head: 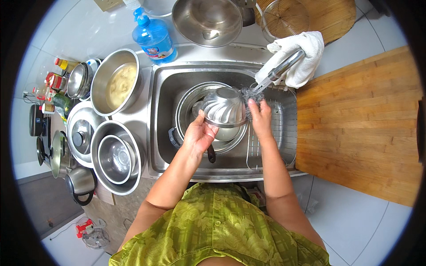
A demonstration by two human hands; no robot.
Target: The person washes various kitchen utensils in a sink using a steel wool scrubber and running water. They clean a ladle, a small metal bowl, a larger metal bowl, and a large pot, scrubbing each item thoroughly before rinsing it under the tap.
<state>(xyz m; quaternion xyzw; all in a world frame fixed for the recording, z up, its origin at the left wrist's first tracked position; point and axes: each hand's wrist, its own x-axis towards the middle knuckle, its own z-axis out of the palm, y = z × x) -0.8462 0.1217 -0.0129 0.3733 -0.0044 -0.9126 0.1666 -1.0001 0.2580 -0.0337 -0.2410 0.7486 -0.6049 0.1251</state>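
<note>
My left hand [200, 133] grips the rim of a fluted metal bowl [223, 109], held tilted with its base up. At the bowl's right side, my right hand [261, 119] holds a steel wool scrubber [252, 99] against it. Water runs from the faucet [286, 65] close to the scrubber. Under the bowl, a round metal pot [182, 106] stands in the stainless sink [166, 163]. Part of a pale dish [228, 133] shows inside that pot, and a dark handle [211, 154] sticks out below my left hand.
A white cloth [308, 50] drapes over the faucet. A wire rack [254, 156] lies in the sink's right side. Left of the sink stand a basin of cloudy liquid [121, 84] and nested metal bowls [114, 159]. A blue pump bottle [154, 40] stands behind; a wooden board [359, 126] lies right.
</note>
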